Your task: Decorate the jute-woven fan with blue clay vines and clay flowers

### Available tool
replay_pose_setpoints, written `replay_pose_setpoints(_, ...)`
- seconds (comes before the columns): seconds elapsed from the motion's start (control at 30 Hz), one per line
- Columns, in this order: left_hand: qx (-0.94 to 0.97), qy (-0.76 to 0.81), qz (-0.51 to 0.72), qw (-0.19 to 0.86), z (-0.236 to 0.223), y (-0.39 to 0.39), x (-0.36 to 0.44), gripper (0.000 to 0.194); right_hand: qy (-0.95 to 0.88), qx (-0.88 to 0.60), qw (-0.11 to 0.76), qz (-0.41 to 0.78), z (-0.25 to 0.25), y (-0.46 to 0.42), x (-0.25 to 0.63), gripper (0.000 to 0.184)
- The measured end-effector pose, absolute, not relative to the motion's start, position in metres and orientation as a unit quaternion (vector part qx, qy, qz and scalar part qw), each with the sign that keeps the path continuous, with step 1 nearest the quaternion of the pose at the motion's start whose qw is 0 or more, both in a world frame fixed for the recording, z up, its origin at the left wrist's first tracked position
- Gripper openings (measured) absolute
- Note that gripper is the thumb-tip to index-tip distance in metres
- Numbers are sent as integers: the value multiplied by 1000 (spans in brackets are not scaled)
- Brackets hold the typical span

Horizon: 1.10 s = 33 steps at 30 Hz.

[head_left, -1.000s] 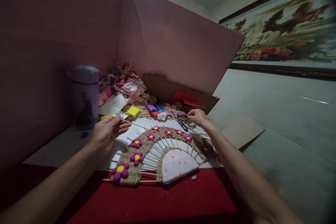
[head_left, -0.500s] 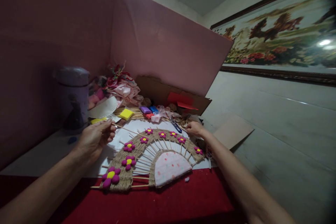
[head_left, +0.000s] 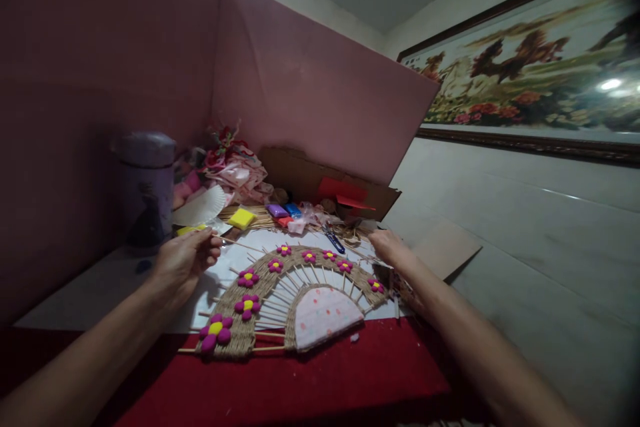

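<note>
My left hand (head_left: 187, 257) pinches a thin wooden stick (head_left: 237, 243) that points right, over the upper left edge of a woven fan (head_left: 233, 340). The fan lies flat, with a twine band on stick ribs, magenta clay flowers (head_left: 215, 329) with yellow centres, and a pale spotted half-round centre (head_left: 327, 317). My right hand (head_left: 390, 248) is at the far right, beyond the fan, above loose brown scraps. Its fingers are curled and mostly hidden; what they hold, if anything, I cannot make out. Blue-handled cutters (head_left: 334, 240) lie left of it.
A lilac canister (head_left: 145, 190) stands at the left, near a white pleated piece (head_left: 203, 207). Clay packets, yellow (head_left: 242, 217), purple (head_left: 277, 211) and blue (head_left: 293, 211), lie behind the fan. Cardboard (head_left: 300, 177) and pink panels (head_left: 320, 80) stand at the back.
My right hand has moved a little right, away from the cutters, and its fingers look more curled. My left hand still holds the stick. The view has shifted slightly.
</note>
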<state>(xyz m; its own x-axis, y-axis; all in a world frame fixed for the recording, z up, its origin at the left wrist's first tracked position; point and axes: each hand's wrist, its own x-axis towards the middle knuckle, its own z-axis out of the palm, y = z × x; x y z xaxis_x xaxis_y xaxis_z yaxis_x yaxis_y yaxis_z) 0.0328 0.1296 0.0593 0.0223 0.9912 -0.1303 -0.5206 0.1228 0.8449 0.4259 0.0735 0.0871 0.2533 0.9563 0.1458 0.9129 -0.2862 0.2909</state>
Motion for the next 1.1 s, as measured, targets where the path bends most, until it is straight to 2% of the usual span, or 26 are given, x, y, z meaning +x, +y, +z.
replay_pose_setpoints(0.1,299,386,595,639,63,128,34,17,568,806,52,161,100,52,432,24)
replay_pose_setpoints(0.2,311,388,593,633,64,127,35,17,546,820,5,172,103,41,429,21)
replay_pose_setpoints(0.27,323,391,593,626,61,127,34,15,549,818,-65,161,99,42,417,18)
replay_pose_setpoints(0.3,327,392,596,620,59,128,34,13,556,811,-114,142,96,43,408,17)
replay_pose_setpoints(0.37,331,397,603,607,56,129,34,11,557,745,-366,21,92,47,385,19)
replay_pose_setpoints(0.4,334,402,603,603,56,129,35,10,555,692,-461,-36,90,49,373,23)
replay_pose_setpoints(0.47,340,408,591,607,60,130,42,11,546,595,-579,-112,90,52,351,25)
replay_pose_setpoints(0.53,349,401,571,625,71,131,55,12,541,527,-636,-158,92,56,332,25)
replay_pose_setpoints(0.63,396,335,546,658,90,138,80,14,524,467,-689,-180,94,61,312,25)
replay_pose_setpoints(0.7,449,277,500,687,98,146,93,34,519,431,-709,-204,94,63,299,26)
replay_pose_setpoints(0.77,505,294,491,646,98,153,97,52,527,405,-707,-243,94,62,285,30)
replay_pose_setpoints(0.8,529,318,500,607,96,155,95,54,532,400,-698,-262,93,60,278,32)
replay_pose_setpoints(0.87,565,358,514,538,90,151,87,43,539,399,-682,-293,92,55,264,29)
replay_pose_setpoints(0.97,616,317,491,528,86,126,74,20,554,406,-663,-297,87,47,246,24)
replay_pose_setpoints(1.1,600,207,413,653,89,89,80,32,598,420,-654,-197,83,40,233,17)
